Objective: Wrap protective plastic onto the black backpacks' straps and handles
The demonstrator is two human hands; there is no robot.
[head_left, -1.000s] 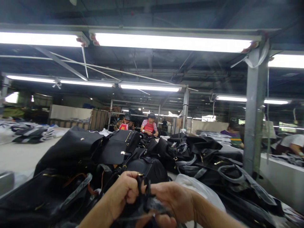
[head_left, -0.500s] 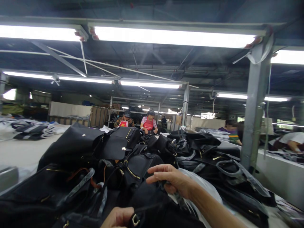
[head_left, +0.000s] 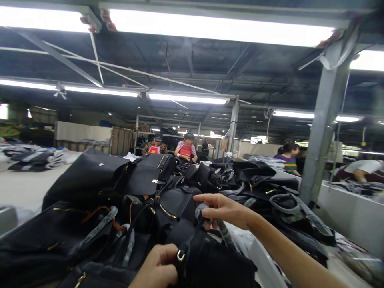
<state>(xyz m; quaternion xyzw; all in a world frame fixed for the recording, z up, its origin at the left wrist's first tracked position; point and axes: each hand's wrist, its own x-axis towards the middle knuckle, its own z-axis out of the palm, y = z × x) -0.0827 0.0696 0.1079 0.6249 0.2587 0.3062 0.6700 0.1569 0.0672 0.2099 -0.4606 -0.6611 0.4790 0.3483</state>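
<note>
A black bag (head_left: 216,260) lies close in front of me, at the bottom of the view. My left hand (head_left: 160,266) is closed at its near side, pinching the base of a black strap beside a pale metal buckle (head_left: 181,255). From that buckle the strap (head_left: 196,232) runs up to my right hand (head_left: 228,211). The thumb and lower fingers there are curled round the strap's upper part, while the index finger points out to the left. Clear plastic wrap (head_left: 201,210) shows around the strap by these fingers. The left fingertips are partly hidden.
Many black bags (head_left: 87,176) with gold zips and plastic-wrapped handles are heaped across the table. A grey metal post (head_left: 319,116) stands at the right beside a white partition (head_left: 345,208). Co-workers, one in a red apron (head_left: 186,151), are further back.
The buckle end of the strap and my left hand have come up and slightly right in view. My right hand has shifted a little right and up. The camera has tilted down somewhat.
</note>
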